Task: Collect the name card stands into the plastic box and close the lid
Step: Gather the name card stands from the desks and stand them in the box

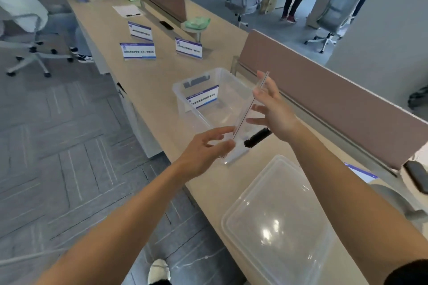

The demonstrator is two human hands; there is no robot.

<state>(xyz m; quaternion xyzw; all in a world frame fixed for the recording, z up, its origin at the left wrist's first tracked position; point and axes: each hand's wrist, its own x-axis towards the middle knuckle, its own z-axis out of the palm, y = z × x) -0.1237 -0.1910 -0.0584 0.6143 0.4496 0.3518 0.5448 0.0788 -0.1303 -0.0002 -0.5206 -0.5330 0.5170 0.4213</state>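
Nearest you, the lid is lying on the tabletop, off the plastic box. It is a clear, glossy sheet with rounded corners and a raised rim.

Beyond it you are holding one name card stand edge-on above the near end of the box. Your left hand is making the grip, with thumb and curled fingers pinching the thick base end. Your right hand is not clasping anything. Its fingers are lying nearly straight along the upper part of the panel, steadying it.

The stand is looking like hard, clear acrylic, thin in the panel and blocky at the foot, so it is probably slippery. For this step, I'd be lowering it foot first and tipping it flat beside the stand in the box, which is leaning inside with its blue-and-white card facing up. Laying them parallel should be leaving room for the rest. The box walls are thin and translucent, so you should be setting the stand down rather than dropping it.

Three more stands are waiting farther along the pale wood-look tabletop. A black object is lying just beside the box; I cannot tell what it is.
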